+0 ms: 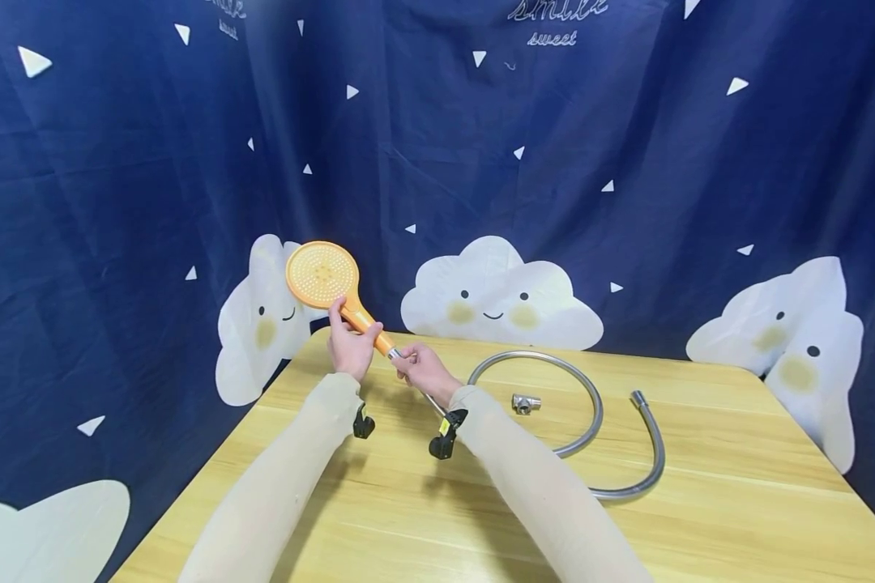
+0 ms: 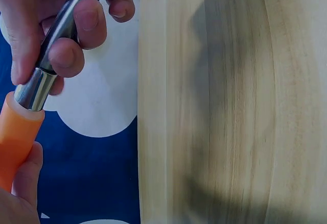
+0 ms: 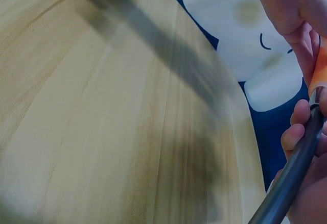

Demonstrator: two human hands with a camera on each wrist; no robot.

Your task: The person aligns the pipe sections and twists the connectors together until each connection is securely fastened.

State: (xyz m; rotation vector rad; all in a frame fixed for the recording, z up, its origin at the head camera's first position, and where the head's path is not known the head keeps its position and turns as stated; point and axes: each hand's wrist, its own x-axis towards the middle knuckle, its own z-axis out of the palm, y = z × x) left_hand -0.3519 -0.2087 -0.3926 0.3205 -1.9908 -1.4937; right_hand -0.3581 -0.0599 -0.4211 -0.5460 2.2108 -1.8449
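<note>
My left hand [image 1: 352, 350] grips the handle of an orange shower head [image 1: 322, 275], raised over the table's far left with its pale round face showing. At the handle's lower end, my right hand [image 1: 426, 370] pinches the end of a grey metal shower hose [image 1: 594, 397]. In the left wrist view a shiny metal collar [image 2: 34, 89] sits at the mouth of the orange handle [image 2: 18, 132], and the right fingers [image 2: 66, 58] curl round the hose just behind it. The right wrist view shows the dark hose [image 3: 294, 170] running down from the right fingers.
The hose loops across the wooden table [image 1: 736, 453], its free end [image 1: 638, 397] lying to the right. Inside the loop lies a small metal tee fitting [image 1: 526, 404]. A dark blue curtain [image 1: 437, 162] with cloud prints hangs behind and beside the table.
</note>
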